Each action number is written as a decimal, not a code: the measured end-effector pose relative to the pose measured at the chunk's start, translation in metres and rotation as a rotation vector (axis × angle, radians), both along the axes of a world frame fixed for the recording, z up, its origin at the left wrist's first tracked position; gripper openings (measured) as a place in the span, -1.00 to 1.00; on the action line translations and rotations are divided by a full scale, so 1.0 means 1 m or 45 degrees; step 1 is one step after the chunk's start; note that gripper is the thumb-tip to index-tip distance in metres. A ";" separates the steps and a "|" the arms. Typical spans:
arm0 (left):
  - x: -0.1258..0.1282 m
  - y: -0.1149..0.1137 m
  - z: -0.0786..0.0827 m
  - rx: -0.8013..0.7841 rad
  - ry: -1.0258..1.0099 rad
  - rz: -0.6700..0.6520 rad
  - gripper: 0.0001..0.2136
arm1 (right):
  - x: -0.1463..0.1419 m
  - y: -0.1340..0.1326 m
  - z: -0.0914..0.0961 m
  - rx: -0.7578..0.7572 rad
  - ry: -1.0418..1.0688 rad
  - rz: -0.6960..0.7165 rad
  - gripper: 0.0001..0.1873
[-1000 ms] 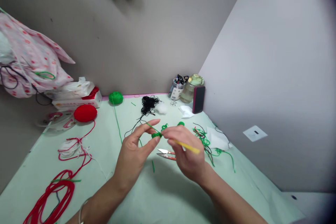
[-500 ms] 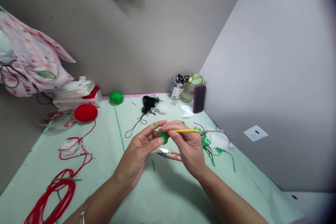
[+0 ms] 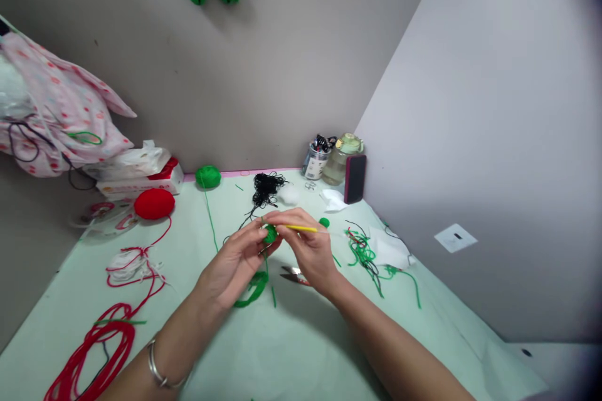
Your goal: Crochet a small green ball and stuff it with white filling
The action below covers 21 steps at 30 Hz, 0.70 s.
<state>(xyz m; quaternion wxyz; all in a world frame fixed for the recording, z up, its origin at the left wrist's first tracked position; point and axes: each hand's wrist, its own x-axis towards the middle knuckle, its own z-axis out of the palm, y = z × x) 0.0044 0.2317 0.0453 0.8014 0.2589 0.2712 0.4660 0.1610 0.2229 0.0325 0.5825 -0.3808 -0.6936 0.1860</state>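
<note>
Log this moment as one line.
left hand: pinches green crochet piece | right hand: holds yellow hook, pointing at the piece | thread snips: on table below hands

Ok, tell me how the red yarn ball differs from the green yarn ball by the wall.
The red yarn ball looks bigger and flatter than the green yarn ball. The red yarn ball's strand trails to loose red loops; the green yarn ball's runs forward over the table. Both lie there untouched.
</note>
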 end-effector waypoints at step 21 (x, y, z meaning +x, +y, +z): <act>-0.007 -0.008 0.010 0.394 0.426 -0.029 -0.74 | 0.004 -0.008 0.018 -0.425 0.621 0.215 -0.84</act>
